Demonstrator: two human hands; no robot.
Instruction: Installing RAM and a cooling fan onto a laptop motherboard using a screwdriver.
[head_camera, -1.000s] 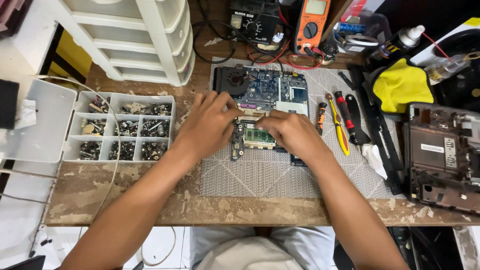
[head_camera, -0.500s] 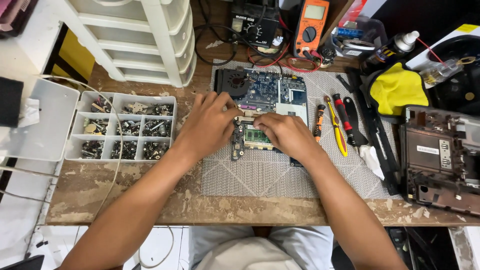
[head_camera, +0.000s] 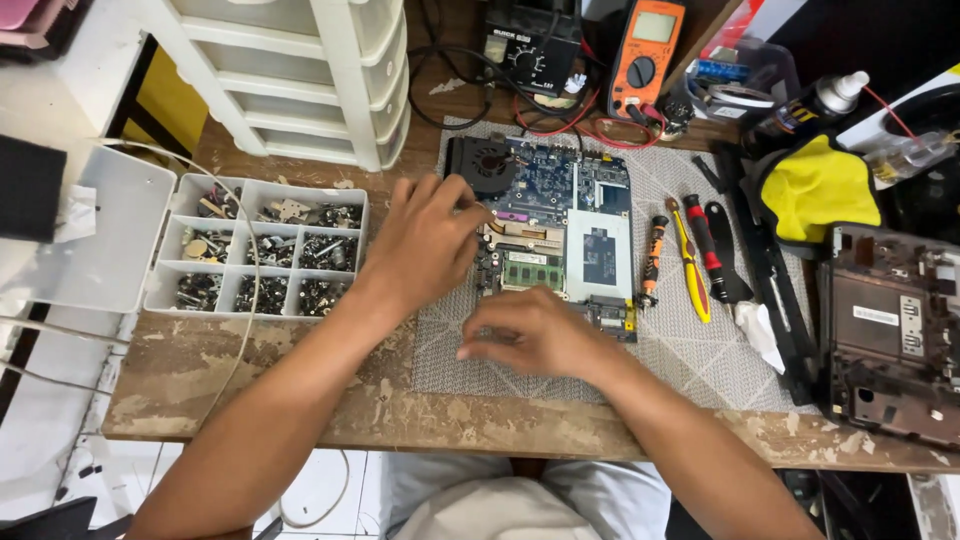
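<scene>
A blue laptop motherboard (head_camera: 575, 185) with a black fan (head_camera: 487, 160) and a green memory module (head_camera: 530, 272) lies on a grey patterned mat (head_camera: 690, 350). My left hand (head_camera: 428, 240) is curled over the board's left edge beside the copper heat pipe, its fingertips hidden. My right hand (head_camera: 535, 330) rests on the mat just in front of the board, with its fingers drawn together and pointing left. Whether they pinch anything cannot be seen.
A white compartment box of screws (head_camera: 270, 260) sits left of the mat, below a white drawer unit (head_camera: 300, 70). Screwdrivers (head_camera: 690, 260) lie right of the board. Beyond them are a yellow cloth (head_camera: 815, 190) and a laptop chassis (head_camera: 890, 330). An orange multimeter (head_camera: 645, 45) stands behind.
My right hand has pulled off the memory module toward the table's front edge. My left hand has shifted left to the board's edge, and the module is now uncovered.
</scene>
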